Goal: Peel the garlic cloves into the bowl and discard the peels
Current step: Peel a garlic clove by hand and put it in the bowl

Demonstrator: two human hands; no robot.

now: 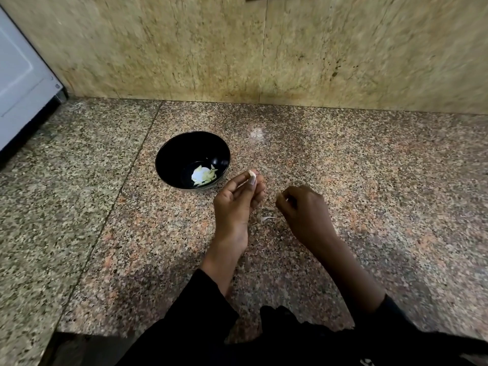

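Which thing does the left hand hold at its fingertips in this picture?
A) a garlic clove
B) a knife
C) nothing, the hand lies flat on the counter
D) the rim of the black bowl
A: the left hand pinches a small pale garlic clove at its fingertips, raised just to the right of the black bowl and not touching its rim.

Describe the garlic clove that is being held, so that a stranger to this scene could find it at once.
On the speckled granite counter stands a black bowl. Just right of its rim, the left hand pinches a small pale garlic clove at its fingertips. Unlike the pale pieces in the bowl, it is held above the counter.
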